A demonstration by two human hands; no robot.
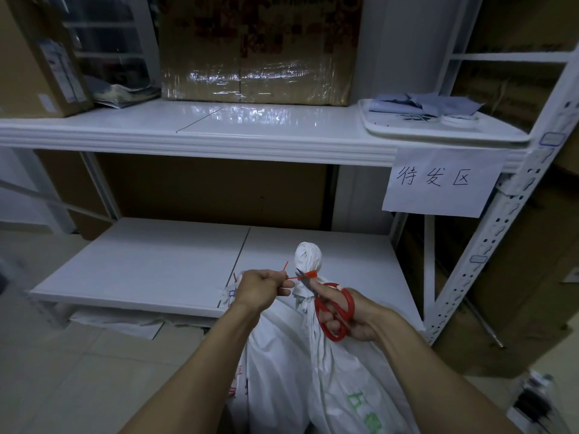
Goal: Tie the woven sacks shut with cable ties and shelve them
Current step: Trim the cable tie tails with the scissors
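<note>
Two white woven sacks stand at the lower centre of the frame, in front of the lower shelf (150, 264). The nearer sack (344, 386), printed with green characters, has its neck bunched into a knob. One red cable tie (310, 274) is cinched round that neck.

The left hand (260, 288) is clenched on the tie's loose tail and holds it stretched level toward the left of the frame. The right hand (357, 321) grips one pair of red-handled scissors (335, 311), fingers through the loops. The blade tips sit at the tail, just beside the tie's head. The second sack (230, 295), with red print, stands just left of the first, behind the left wrist. A thin red strand shows at its crumpled top, but whether it is a second tie cannot be told.

The white metal rack shows two shelves. The upper shelf (219, 126) carries two cardboard boxes: a film-wrapped box (260, 57) at top centre and a plain box (34, 57) at upper left, with a stack of papers (125, 92) between them. At upper right lies one white tray (438, 134) holding blue-grey sheets and one roll of tape (459, 119). One paper sign (438, 183) with three handwritten characters hangs from the upper shelf's edge at right.
</note>
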